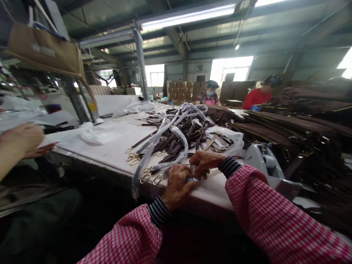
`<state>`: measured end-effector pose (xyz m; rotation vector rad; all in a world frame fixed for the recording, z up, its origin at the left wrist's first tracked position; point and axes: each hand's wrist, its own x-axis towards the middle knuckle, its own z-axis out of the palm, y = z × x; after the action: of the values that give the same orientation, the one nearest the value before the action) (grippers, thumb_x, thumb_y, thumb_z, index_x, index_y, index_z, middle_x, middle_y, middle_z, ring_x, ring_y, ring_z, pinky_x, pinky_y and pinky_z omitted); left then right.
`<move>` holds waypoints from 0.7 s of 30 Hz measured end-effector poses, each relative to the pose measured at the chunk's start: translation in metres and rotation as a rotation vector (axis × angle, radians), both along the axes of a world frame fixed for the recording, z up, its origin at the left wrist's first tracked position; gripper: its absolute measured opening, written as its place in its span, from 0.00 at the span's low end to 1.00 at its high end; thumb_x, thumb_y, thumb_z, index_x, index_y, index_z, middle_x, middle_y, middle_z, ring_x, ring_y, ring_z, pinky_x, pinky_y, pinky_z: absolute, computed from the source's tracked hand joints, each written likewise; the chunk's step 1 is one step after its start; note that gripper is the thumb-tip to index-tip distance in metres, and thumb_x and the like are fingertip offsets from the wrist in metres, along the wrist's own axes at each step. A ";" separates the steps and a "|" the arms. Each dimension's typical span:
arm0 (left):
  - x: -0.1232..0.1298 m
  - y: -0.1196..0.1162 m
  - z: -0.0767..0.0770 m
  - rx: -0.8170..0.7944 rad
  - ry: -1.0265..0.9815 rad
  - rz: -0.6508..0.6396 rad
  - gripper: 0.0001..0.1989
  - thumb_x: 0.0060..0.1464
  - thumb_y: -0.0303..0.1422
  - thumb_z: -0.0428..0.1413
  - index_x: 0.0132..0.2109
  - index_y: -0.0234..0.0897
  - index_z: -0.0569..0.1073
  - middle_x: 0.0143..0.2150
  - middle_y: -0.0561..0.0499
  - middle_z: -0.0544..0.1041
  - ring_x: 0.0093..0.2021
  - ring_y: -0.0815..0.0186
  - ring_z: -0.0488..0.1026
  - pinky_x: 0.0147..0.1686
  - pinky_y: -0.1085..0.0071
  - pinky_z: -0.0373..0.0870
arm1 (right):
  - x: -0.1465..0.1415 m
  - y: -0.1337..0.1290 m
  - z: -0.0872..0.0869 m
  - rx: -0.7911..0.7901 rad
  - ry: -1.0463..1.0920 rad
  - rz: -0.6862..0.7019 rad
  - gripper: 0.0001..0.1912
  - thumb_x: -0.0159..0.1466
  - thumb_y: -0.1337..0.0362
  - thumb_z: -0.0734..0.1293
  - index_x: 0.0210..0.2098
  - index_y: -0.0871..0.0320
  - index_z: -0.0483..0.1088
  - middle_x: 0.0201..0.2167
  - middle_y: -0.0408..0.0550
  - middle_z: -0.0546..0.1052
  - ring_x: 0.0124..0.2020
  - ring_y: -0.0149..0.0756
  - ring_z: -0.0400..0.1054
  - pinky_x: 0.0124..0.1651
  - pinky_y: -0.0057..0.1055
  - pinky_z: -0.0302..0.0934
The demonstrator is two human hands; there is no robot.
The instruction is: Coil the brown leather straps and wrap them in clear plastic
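Note:
At the table's front edge, my left hand (178,185) is closed over a small bundle in clear plastic (191,179), which looks like a wrapped strap. My right hand (206,163) meets it there, its thumb and fingers pinched on the pale plastic at the bundle's end. The fingers hide most of what they grip. Just beyond lie long straps in clear plastic sleeves (177,137), one hanging over the edge. Under and around them is a heap of dark brown straps (170,143) with gold-coloured clasps (133,158).
A grey-white tape dispenser (264,161) stands right of my hands, before tall stacks of brown bags (286,128). A clear bag of tan and white strips (224,141) lies nearer. At left are another person's hands (24,141); two people sit across the table. A brown bag (45,49) hangs upper left.

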<state>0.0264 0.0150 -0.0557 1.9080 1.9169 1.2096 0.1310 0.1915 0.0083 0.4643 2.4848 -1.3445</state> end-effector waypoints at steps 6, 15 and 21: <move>-0.004 0.003 0.003 -0.021 0.035 -0.023 0.05 0.56 0.33 0.66 0.35 0.39 0.78 0.45 0.49 0.79 0.51 0.53 0.68 0.56 0.54 0.60 | 0.005 -0.010 0.006 0.065 0.015 0.007 0.05 0.51 0.65 0.70 0.28 0.60 0.75 0.21 0.40 0.79 0.18 0.28 0.72 0.18 0.19 0.59; -0.002 0.000 0.000 0.024 0.017 -0.025 0.02 0.59 0.33 0.63 0.39 0.41 0.80 0.47 0.49 0.79 0.52 0.54 0.68 0.57 0.55 0.61 | 0.002 -0.027 0.023 0.196 -0.061 0.054 0.06 0.54 0.72 0.66 0.29 0.61 0.76 0.19 0.41 0.78 0.20 0.31 0.74 0.21 0.20 0.63; -0.006 0.002 0.001 -0.010 0.075 -0.045 0.07 0.60 0.35 0.62 0.44 0.42 0.83 0.47 0.48 0.78 0.52 0.53 0.67 0.56 0.55 0.62 | -0.003 -0.032 0.023 0.369 -0.053 0.108 0.09 0.55 0.75 0.65 0.26 0.61 0.78 0.17 0.41 0.76 0.17 0.29 0.71 0.20 0.20 0.60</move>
<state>0.0202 0.0166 -0.0546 2.0072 1.9012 1.1292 0.1275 0.1592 0.0308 0.4279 2.6751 -0.8229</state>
